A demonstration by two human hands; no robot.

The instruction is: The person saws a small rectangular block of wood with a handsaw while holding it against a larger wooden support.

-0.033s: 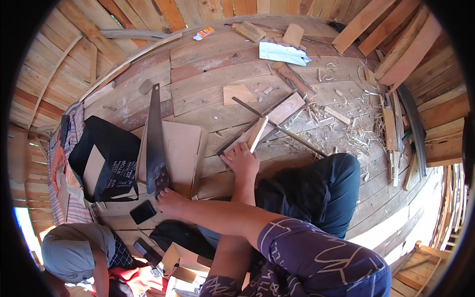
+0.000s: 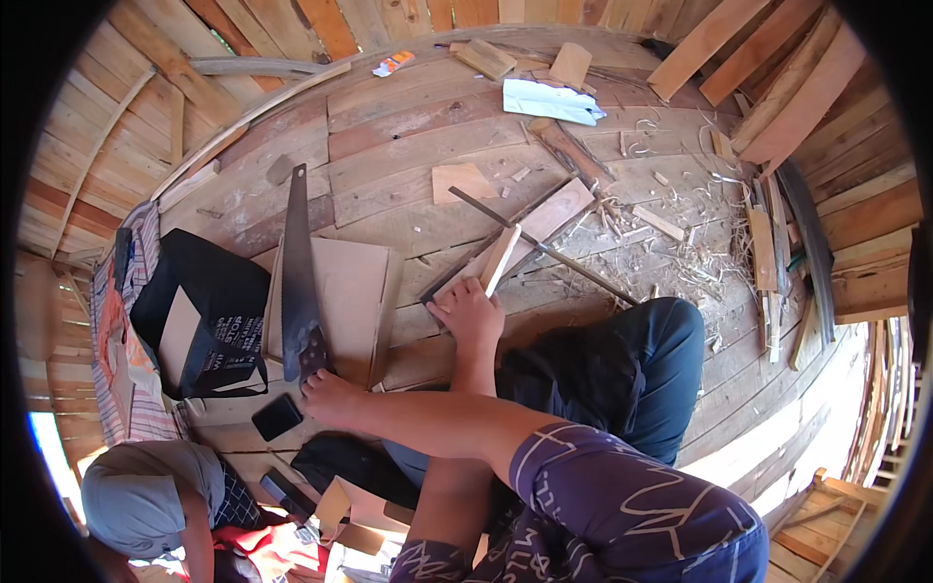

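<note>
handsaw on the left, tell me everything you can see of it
The handsaw has a long, dark grey, metal-looking blade, narrowing toward its far end, where a small hole shows. Fine teeth seem to line its left edge. The dark handle is at the near end, with the right hand against its lower part; how firmly it is gripped is unclear. The blade points away from the person, over the left side of a flat cardboard box, its tip reaching past the box above the floorboards.

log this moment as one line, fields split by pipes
left hand: holds pale wood strip over board | right hand: at saw handle, grip unclear | nearby: black phone, cardboard box
</note>
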